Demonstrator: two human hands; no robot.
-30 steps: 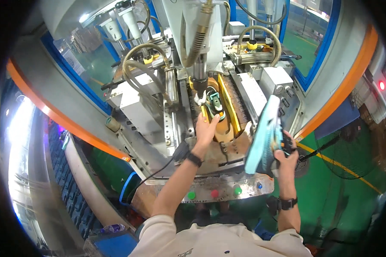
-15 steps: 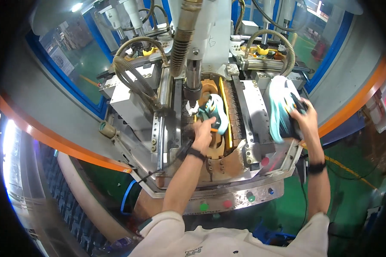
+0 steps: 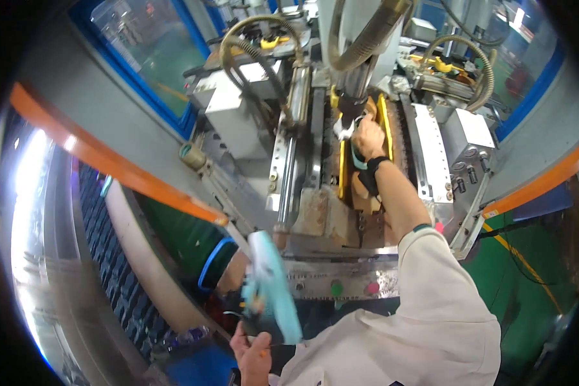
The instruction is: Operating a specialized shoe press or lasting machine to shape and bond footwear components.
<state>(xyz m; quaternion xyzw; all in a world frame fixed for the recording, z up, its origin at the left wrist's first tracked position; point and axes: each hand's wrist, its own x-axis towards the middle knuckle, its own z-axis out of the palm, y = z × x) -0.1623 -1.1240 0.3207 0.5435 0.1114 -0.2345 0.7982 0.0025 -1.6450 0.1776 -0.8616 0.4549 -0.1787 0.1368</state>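
Note:
My left hand (image 3: 254,354) is low at the left, its fingers closed round the dark heel end of a teal, white and black sports shoe (image 3: 273,289). The shoe is smeared by motion and stands toe up, outside the machine. My right hand (image 3: 370,138) reaches into the machine's slot between yellow side plates (image 3: 385,122), closed on a second shoe (image 3: 359,156). Only a teal edge of that shoe shows; hand and wrist cover most of it. A metal press rod with a dark end (image 3: 352,106) stands just beyond my fingers, with white material (image 3: 343,127) beside it.
Ribbed hoses (image 3: 367,48) hang over the slot. White metal blocks (image 3: 238,125) flank it. Along the front runs a panel with coloured buttons (image 3: 336,287). Orange-edged guards (image 3: 116,174) curve round both sides, and a dark textured belt (image 3: 119,257) lies at the left.
My left hand has left the slot and swung down to the lower left with a shoe. My right hand has come from the right into the slot. The view has shifted.

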